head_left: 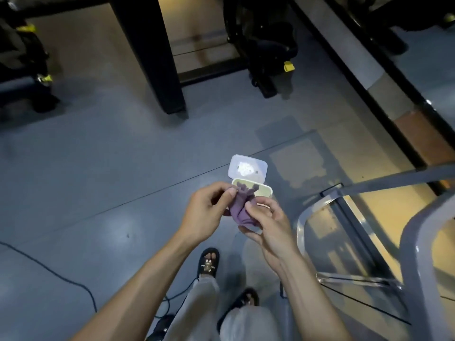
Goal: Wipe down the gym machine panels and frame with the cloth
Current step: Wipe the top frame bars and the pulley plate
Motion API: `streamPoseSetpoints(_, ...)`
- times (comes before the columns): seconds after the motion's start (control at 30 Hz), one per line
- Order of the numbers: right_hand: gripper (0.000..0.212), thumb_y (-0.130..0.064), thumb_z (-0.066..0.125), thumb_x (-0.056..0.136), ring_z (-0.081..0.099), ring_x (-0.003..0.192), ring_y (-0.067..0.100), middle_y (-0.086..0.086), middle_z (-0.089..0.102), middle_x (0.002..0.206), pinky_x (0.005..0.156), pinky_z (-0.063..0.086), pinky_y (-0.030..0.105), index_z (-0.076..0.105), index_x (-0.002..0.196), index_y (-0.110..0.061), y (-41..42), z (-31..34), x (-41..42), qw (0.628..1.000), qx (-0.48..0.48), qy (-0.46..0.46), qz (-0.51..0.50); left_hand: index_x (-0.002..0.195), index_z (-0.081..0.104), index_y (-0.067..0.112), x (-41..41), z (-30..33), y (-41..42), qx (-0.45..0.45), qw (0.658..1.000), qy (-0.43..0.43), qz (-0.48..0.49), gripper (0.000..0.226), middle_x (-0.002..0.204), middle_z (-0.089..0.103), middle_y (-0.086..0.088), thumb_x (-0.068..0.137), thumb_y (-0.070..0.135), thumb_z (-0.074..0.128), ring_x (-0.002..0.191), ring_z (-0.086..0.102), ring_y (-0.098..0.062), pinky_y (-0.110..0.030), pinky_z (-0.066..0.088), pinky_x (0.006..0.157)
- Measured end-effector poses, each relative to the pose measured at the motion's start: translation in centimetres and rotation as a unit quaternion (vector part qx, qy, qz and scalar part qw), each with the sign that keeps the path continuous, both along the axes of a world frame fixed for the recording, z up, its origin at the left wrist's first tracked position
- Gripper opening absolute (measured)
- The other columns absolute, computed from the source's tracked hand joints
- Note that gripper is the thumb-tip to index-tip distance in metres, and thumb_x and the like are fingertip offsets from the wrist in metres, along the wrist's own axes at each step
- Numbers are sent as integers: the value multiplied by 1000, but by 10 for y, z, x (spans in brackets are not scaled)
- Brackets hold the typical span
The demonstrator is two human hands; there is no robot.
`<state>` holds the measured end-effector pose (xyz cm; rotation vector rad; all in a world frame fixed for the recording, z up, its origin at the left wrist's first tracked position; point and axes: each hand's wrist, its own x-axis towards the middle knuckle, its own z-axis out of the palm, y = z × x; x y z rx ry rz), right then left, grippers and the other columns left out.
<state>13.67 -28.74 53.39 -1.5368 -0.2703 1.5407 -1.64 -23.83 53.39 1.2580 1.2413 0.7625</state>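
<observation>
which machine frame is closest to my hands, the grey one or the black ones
The grey frame, just right of your right hand. The black frames stand farther off across the floor.

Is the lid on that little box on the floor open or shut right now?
Open. The clear lid is flipped back past the box, whose pale inside shows beyond the purple cloth.

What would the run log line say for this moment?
left hand: pinches purple cloth | right hand: holds cloth | open plastic box on floor | wiping not begun
</observation>
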Motion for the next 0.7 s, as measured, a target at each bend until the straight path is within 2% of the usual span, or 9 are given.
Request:
streamPoseSetpoints(0.1,31,-2,68,95,74,89,21,11,75,111,73,62,36,61,123,-11,22,-28,19,999,-30,24,-39,98,69,5,20,-19,25,-84,994,-61,44,21,88,75,1,107,13,52,81,71,-12,-27,58,70)
streamPoseSetpoints(0.2,42,2,65,95,74,99,26,8,76,114,79,63,38,60,128,-25,42,-61,41,997,-56,35,-37,95,63,4,40,-42,48,-152,979,-100,92,25,87,72,-1,109,16,46,80,70,-12,-27,58,72)
streamPoseSetpoints(0.33,50,0,56,99,73,103,17,5,72,122,92,59,44,55,133,-37,64,-116,63,995,-90,16,47,88,59,11,64,-84,70,-199,971,-85,101,28,81,68,0,110,19,44,75,63,-12,-26,57,73)
streamPoseSetpoints(0.47,46,-10,50,102,65,118,17,-5,62,131,96,51,46,55,137,-39,81,-190,85,987,-145,62,35,87,53,6,84,-130,87,-202,977,-48,53,26,67,59,2,108,17,42,64,55,-10,-22,53,71)
streamPoseSetpoints(0.53,49,-5,50,102,60,125,18,-12,57,138,99,49,40,51,145,-29,87,-234,99,987,-133,10,84,90,51,-2,89,-158,97,-202,978,-41,27,32,70,56,-4,108,23,43,66,53,-16,-29,48,73)
streamPoseSetpoints(0.6,57,-1,56,97,52,135,19,-11,52,144,101,47,28,47,150,-21,94,-279,109,977,-87,-92,170,91,48,-8,91,-192,107,-206,977,-44,7,43,75,52,-10,108,31,47,71,48,-20,-34,42,72)
streamPoseSetpoints(0.63,66,-3,62,92,47,140,17,-10,49,148,106,45,26,44,152,-23,98,-299,113,966,-62,-125,219,92,47,-8,90,-210,113,-214,976,-45,-2,44,76,52,-10,107,33,48,73,47,-21,-35,41,71)
streamPoseSetpoints(0.7,83,-14,71,81,44,142,9,-18,45,153,113,43,34,38,152,-42,102,-331,117,942,-44,-133,304,92,48,-5,88,-245,124,-231,972,-43,-28,42,79,51,-9,105,35,47,75,47,-22,-36,41,71)
